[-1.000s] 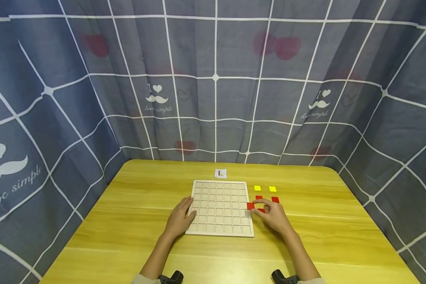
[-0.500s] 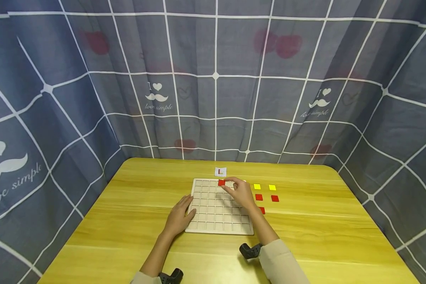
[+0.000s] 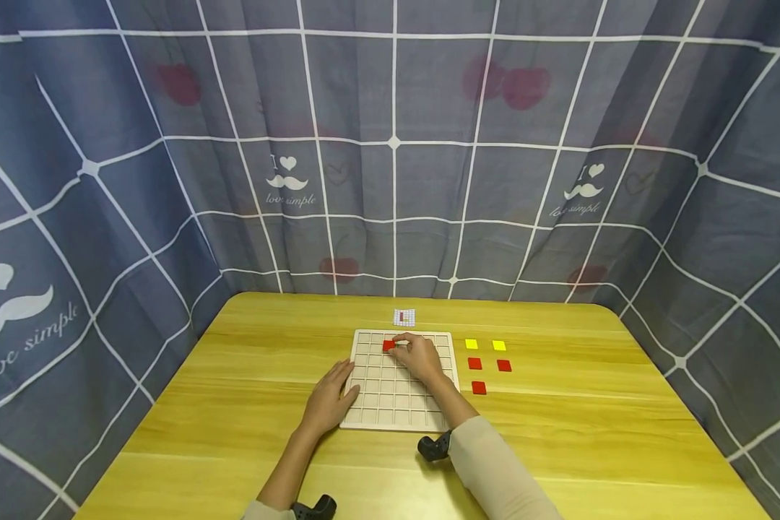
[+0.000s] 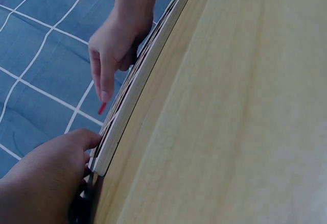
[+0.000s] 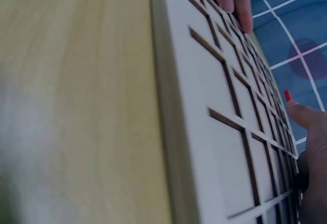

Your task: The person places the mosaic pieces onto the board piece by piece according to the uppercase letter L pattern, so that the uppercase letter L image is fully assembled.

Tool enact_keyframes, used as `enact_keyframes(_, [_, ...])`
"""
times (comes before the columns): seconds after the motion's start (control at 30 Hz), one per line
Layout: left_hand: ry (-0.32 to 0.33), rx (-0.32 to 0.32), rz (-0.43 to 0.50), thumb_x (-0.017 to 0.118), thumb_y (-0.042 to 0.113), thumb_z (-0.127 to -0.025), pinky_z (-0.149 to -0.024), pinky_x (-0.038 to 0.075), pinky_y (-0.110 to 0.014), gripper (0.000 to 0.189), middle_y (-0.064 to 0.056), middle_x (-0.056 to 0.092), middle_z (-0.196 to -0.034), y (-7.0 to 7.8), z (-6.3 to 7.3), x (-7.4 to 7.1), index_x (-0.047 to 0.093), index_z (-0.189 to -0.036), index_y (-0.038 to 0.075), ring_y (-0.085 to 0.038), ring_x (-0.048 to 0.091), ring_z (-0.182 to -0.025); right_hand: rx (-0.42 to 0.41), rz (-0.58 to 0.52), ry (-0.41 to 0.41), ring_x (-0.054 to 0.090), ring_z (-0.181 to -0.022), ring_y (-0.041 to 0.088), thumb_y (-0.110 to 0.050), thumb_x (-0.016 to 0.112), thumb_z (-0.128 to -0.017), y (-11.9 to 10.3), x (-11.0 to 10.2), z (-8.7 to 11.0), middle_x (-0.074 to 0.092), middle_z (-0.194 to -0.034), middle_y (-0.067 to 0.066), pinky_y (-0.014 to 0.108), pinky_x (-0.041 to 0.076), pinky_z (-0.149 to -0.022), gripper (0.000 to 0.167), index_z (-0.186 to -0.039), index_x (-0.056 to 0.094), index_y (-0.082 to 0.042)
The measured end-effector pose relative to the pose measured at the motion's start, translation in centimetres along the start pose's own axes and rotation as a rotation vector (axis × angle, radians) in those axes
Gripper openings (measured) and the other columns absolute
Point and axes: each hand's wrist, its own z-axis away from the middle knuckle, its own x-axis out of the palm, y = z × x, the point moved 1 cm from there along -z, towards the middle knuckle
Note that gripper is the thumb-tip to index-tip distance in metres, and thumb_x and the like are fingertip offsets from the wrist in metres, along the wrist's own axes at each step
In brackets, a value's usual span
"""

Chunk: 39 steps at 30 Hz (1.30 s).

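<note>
A pale wooden board (image 3: 403, 412) with a grid of square recesses lies on the table. My right hand (image 3: 419, 359) is over its upper middle and pinches a red square tile (image 3: 388, 346) between thumb and fingertips. In the left wrist view the tile (image 4: 102, 108) appears edge-on, held above the board's surface. My left hand (image 3: 328, 397) rests on the board's left edge, fingers extended and thumb spread. Its fingertips (image 5: 240, 4) touch the board in the right wrist view.
Right of the board lie two yellow tiles (image 3: 484, 345) and three red tiles (image 3: 479, 388). A small printed grid card (image 3: 404, 318) lies behind the board. A grey checked curtain (image 3: 364, 180) surrounds the wooden table (image 3: 247, 347) at the back and sides.
My right hand has carried the red tile leftward from beside the board's right edge, over its top, to the upper middle. My left hand has stayed in place.
</note>
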Motion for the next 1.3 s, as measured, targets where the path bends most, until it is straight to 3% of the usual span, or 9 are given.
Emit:
enact_keyframes(0.53, [0.005,0.012,-0.003,0.057,0.028,-0.091,-0.105,0.026,-0.051,0.052,-0.013,0.04,-0.141,0.01,-0.07,0.02,0.047,-0.134,0.002,-0.032,0.031,-0.132,0.034,0.127,-0.02,0.025,-0.043,0.007,-0.025,0.072,-0.08,-0.39,0.03,-0.17,0.036,-0.046,-0.007,0.023,0.022,-0.038,0.026,-0.102,0.07,-0.011])
enact_keyframes(0.9, [0.014,0.029,-0.009,0.057,0.026,-0.09,-0.104,0.028,-0.052,0.05,-0.014,0.041,-0.14,0.0,-0.03,0.09,0.048,-0.133,0.001,-0.033,0.032,-0.131,0.032,0.125,-0.054,0.03,-0.048,0.009,-0.023,0.071,-0.081,-0.42,-0.28,-0.04,0.045,-0.052,-0.005,0.024,0.026,-0.041,0.026,-0.104,0.07,-0.01])
enact_keyframes(1.3, [0.006,0.016,0.006,0.057,0.027,-0.09,-0.105,0.027,-0.052,0.051,-0.013,0.04,-0.141,0.02,0.11,-0.07,0.047,-0.134,0.002,-0.032,0.031,-0.132,-0.014,0.063,-0.044,0.025,-0.046,0.007,-0.024,0.072,-0.08,0.07,-0.6,0.19,0.036,-0.048,-0.007,0.024,0.025,-0.042,0.033,-0.108,0.068,-0.006])
